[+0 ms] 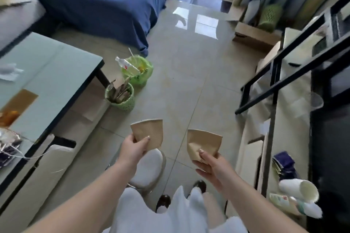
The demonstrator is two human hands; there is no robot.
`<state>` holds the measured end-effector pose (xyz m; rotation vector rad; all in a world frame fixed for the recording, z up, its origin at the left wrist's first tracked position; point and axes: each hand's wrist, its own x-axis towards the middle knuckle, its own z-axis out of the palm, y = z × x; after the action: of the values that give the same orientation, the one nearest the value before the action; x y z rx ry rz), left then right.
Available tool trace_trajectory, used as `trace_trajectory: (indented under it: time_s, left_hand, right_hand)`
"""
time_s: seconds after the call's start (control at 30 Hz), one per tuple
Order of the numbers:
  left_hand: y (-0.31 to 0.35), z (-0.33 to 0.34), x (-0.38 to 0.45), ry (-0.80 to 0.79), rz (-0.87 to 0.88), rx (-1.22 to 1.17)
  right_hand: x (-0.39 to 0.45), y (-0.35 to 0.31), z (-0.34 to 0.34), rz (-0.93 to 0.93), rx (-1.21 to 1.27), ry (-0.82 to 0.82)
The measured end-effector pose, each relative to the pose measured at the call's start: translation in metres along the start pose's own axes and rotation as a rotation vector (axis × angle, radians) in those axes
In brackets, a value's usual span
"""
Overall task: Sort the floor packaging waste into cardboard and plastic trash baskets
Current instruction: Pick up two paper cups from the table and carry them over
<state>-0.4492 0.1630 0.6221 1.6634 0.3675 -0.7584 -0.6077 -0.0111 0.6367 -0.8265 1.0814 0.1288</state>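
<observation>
My left hand (133, 148) pinches a flattened brown paper cup (149, 131) by its lower edge. My right hand (210, 164) pinches a second flattened brown paper cup (203, 143) the same way. Both are held above the floor in front of me. Ahead to the left stand two green baskets: the nearer basket (124, 105) holds several brown cardboard pieces, and the farther basket (145, 73), lined with a green bag, holds a clear plastic bottle (124, 63) and other plastic.
A glass-topped table (49, 73) runs along the left, a blue-covered bed (106, 0) lies beyond it. A black metal rack (276, 81) stands on the right with white cups (301, 189) low down. Cardboard boxes (251, 34) and another green basket (269, 17) sit far right.
</observation>
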Motion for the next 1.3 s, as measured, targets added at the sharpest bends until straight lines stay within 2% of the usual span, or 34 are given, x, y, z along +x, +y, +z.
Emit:
trace_trajectory:
  time_s: [0.2,0.37,0.63,0.8,1.0,1.17,1.3]
  left_hand:
    - [0.041,0.023,0.070,0.224,-0.067,-0.145]
    - [0.078,0.034,0.103,0.384,-0.110,-0.271]
    - [0.128,0.024,0.157,0.519,-0.120,-0.515]
    - [0.150,-0.005,0.217,0.523,-0.179,-0.628]
    - [0.161,-0.066,0.322,0.466,-0.344,-0.663]
    - [0.131,-0.101,0.431,0.438,-0.466,-0.694]
    - [0.082,-0.107,0.521,0.443,-0.600,-0.754]
  right_hand:
    - [0.096,-0.105,0.024,0.026,-0.179,-0.082]
    - [0.157,-0.193,0.070,0.060,-0.410,-0.195]
    - [0.230,-0.260,0.160,0.080,-0.625,-0.272]
    - [0.277,-0.267,0.227,0.114,-0.681,-0.275]
    - [0.359,-0.243,0.319,0.223,-0.706,-0.188]
    - [0.463,-0.198,0.386,0.263,-0.786,-0.130]
    - [0.555,-0.150,0.412,0.359,-0.904,-0.104]
